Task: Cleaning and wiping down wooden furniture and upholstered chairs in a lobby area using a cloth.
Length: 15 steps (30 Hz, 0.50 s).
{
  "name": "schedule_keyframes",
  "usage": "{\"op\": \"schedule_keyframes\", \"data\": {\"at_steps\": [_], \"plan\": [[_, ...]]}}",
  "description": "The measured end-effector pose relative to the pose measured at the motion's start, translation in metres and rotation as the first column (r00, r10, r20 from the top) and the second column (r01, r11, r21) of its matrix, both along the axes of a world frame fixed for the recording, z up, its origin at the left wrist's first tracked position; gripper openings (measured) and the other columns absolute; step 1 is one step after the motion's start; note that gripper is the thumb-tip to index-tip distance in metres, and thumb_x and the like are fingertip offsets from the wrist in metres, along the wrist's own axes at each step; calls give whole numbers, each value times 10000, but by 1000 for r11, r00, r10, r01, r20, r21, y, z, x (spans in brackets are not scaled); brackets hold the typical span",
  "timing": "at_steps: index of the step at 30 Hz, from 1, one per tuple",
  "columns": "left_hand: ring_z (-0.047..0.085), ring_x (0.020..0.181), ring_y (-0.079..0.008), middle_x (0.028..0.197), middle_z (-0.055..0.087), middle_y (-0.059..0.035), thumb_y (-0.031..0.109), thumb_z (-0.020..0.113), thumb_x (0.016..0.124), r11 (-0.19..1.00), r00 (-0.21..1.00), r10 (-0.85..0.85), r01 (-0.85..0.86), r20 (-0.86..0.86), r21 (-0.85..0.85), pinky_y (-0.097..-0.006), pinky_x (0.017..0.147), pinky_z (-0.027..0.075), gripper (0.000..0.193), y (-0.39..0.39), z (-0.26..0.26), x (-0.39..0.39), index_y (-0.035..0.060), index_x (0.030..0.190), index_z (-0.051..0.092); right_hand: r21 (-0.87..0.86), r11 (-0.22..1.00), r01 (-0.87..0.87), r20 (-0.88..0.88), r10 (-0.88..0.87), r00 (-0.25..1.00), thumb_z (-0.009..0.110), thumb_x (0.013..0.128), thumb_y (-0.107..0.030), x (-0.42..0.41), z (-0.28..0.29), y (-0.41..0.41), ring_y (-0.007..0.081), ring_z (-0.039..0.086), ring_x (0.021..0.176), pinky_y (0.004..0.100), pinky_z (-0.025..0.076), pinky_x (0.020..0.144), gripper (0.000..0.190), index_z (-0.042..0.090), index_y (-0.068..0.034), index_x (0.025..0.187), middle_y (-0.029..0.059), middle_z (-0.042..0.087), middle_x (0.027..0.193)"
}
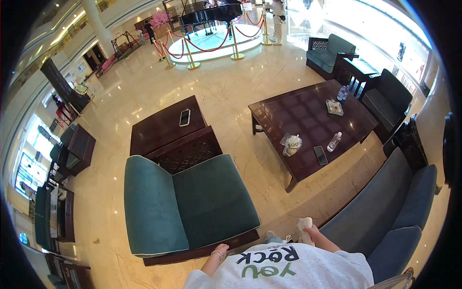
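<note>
My right hand [310, 231] grips a white cloth or tissue [305, 231] in front of the grey-blue sofa [364, 206]. Beside the wooden base of the green upholstered armchair [213, 195] is my left hand [222, 248], its fingers curled; whether it touches the base or holds anything is unclear. On the dark wooden coffee table [281, 104] lie a knotted plastic bag [293, 144], a smartphone [320, 155], a clear water bottle [334, 141] and a glass ashtray [334, 107]. Another phone [184, 117] rests on the wooden side table [158, 126] behind the armchair's armrest.
More bottles [343, 93] stand at the coffee table's far corner, near two dark armchairs [388, 99]. Red ropes on brass posts [236, 43] ring a black grand piano [213, 13]. A person [277, 21] stands beside the ropes. Further seats [77, 150] are at left.
</note>
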State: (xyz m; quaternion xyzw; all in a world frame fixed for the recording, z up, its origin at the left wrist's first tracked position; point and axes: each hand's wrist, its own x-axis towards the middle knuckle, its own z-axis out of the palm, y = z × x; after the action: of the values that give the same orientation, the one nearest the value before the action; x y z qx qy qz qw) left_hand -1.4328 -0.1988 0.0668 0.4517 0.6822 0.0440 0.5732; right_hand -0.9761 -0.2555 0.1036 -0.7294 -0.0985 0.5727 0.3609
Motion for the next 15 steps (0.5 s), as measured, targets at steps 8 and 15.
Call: {"op": "schedule_keyframes", "data": {"at_steps": [8, 15], "plan": [[541, 724, -176, 774, 563, -86, 228, 526, 662, 993, 996, 76, -71, 55, -98, -285, 644, 430, 218, -31, -65, -10, 49, 779, 566, -345, 879, -330, 306, 438, 845, 660, 521, -258, 39, -5, 15, 238, 530, 760, 325, 428, 633, 545, 474, 16, 953, 124, 536, 843], [543, 657, -174, 719, 537, -80, 233, 517, 675, 948, 994, 80, -101, -81, -302, -287, 552, 442, 221, -13, -73, -2, 40, 783, 509, -367, 771, -520, 380, 635, 673, 647, 538, -315, 53, -19, 59, 286, 483, 911, 344, 401, 741, 617, 437, 30, 1004, 192, 487, 992]]}}
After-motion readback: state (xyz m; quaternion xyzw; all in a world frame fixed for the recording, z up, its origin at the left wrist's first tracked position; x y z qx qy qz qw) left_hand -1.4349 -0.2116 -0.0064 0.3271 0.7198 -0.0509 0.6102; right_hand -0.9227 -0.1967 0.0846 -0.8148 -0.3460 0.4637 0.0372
